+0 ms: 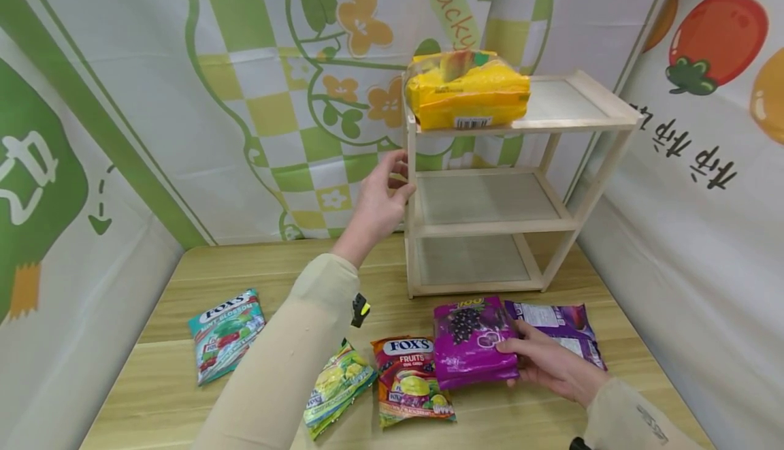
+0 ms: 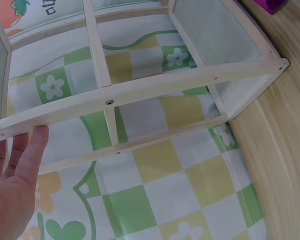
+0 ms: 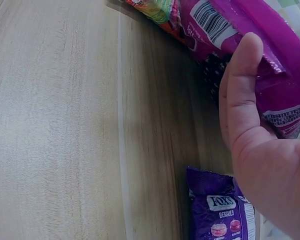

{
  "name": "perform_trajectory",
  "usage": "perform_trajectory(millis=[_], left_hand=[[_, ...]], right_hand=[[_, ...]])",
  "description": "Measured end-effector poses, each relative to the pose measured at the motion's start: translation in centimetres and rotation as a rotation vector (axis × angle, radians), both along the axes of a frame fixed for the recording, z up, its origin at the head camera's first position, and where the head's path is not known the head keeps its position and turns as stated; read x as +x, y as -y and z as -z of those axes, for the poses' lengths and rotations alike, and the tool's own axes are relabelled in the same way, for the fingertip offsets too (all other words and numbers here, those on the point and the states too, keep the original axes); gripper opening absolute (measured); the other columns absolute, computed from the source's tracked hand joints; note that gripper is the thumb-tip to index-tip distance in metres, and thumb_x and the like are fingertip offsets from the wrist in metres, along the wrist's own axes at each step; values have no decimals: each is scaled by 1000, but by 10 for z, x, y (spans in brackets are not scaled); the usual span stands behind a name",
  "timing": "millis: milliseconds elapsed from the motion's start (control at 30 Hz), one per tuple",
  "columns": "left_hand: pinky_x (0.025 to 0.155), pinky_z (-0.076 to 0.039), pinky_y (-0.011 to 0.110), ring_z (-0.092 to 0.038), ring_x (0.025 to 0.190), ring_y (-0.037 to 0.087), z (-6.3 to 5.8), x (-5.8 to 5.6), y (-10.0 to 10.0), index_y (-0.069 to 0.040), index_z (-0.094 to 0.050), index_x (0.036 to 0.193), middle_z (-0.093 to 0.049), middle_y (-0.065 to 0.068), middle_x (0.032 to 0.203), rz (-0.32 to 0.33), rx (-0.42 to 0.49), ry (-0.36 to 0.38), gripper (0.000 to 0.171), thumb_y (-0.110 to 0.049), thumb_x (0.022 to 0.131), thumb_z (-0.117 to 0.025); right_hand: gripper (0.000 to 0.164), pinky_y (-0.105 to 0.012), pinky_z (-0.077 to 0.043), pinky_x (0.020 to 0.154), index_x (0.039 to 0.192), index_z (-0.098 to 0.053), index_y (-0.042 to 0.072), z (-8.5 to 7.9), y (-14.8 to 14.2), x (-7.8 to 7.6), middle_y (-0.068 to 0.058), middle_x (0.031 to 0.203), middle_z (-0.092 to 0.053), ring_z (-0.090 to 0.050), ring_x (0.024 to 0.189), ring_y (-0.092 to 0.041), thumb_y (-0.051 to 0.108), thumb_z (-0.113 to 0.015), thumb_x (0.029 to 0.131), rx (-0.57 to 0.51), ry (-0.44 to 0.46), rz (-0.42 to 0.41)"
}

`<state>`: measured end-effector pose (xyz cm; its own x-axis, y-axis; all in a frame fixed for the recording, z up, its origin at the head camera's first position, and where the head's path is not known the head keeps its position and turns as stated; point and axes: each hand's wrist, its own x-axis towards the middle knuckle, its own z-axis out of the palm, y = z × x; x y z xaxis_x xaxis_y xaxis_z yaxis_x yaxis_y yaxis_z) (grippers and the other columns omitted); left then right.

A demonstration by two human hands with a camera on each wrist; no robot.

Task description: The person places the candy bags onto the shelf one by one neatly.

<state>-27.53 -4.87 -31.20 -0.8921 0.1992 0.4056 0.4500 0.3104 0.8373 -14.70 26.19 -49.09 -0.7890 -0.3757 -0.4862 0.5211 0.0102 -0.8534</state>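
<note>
There is one left hand (image 1: 381, 195) and one right hand (image 1: 548, 363), two in all. Beside the left hand stands one shelf (image 1: 484, 198) with three tiers, and above that hand sits one yellow bag (image 1: 471, 96). The right hand has one magenta bag (image 1: 468, 351); just beyond it lies at least one dark purple bag (image 1: 554, 315). Left of the right hand, one counter (image 1: 153, 382) carries one red bag (image 1: 413, 385), one green bag (image 1: 339, 385) and, farther off, one teal bag (image 1: 226, 334).

Behind the left grip (image 1: 381, 197) hangs a checkered backdrop (image 1: 269, 120); beneath that grip, a wood-grained surface (image 1: 153, 375); rightward, a fruit-printed wall (image 1: 713, 45).
</note>
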Motion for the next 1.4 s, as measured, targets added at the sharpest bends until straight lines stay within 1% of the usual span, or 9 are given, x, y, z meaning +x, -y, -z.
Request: perform_trajectory(millis=[333, 533, 600, 700, 800, 933, 1100, 1300, 1400], left_hand=[[83, -61, 36, -65, 104, 30, 1, 0, 0, -10, -51, 138, -60, 11, 118, -1, 7, -8, 42, 5, 99, -60], [83, -61, 36, -65, 104, 29, 0, 1, -1, -11, -51, 137, -61, 11, 118, 1, -2, -14, 42, 5, 99, -60], [83, -61, 36, -65, 104, 29, 0, 1, -1, -11, -51, 137, -61, 11, 118, 1, -3, -18, 42, 5, 99, -60], [83, -61, 37, -65, 103, 30, 0, 0, -1, -8, -51, 137, -61, 12, 117, 2, 1, -25, 42, 5, 99, -60], [82, -61, 37, -65, 102, 30, 1, 0, -1, -7, -51, 137, -61, 12, 117, 3, 3, -26, 41, 5, 99, -60], [82, -61, 37, -65, 102, 30, 1, 0, -1, -7, -51, 137, -61, 12, 117, 2, 5, -27, 41, 6, 99, -59], [81, -61, 37, -66, 101, 30, 1, 0, -1, -9, -52, 136, -62, 12, 116, -5, 6, -37, 41, 6, 98, -60], [81, -61, 37, -66, 101, 30, 1, -1, 0, -9, -52, 136, -62, 12, 116, -11, -3, -37, 42, 6, 98, -60], [82, -61, 37, -66, 102, 30, 1, -1, 0, -10, -52, 137, -61, 12, 117, -9, -6, -33, 42, 5, 99, -60]], right_hand=[[96, -32, -60, 70, 160, 5, 1, -1, -4, 4, -26, 127, -54, -65, 89, -25, 16, -66, 96, -21, -14, -8], [101, -31, -59, 70, 160, 12, 0, -5, -4, 6, -26, 129, -52, -63, 88, -23, 16, -65, 97, -22, -21, -3], [100, -30, -59, 70, 160, 11, 0, -7, -4, 7, -26, 127, -54, -63, 86, -21, 16, -65, 97, -24, -31, -8], [95, -29, -59, 68, 160, 7, 1, -12, -3, 8, -24, 125, -55, -62, 83, -19, 16, -64, 98, -29, -44, -11], [91, -28, -58, 68, 160, 3, 2, -17, -3, 9, -23, 126, -54, -62, 83, -19, 16, -63, 98, -40, -51, -6], [91, -28, -57, 69, 161, 4, 4, -24, -3, 10, -23, 130, -53, -62, 86, -20, 16, -62, 99, -50, -54, -5], [89, -26, -57, 68, 160, 4, 6, -32, -4, 10, -20, 129, -54, -62, 85, -18, 16, -61, 100, -65, -63, 1], [86, -25, -57, 69, 159, 2, 4, -44, -4, 9, -17, 124, -58, -63, 83, -17, 14, -59, 100, -98, -87, 4], [83, -25, -56, 68, 158, 2, 3, -52, -4, 8, -15, 123, -59, -63, 80, -15, 12, -57, 101, -127, -107, -6]])
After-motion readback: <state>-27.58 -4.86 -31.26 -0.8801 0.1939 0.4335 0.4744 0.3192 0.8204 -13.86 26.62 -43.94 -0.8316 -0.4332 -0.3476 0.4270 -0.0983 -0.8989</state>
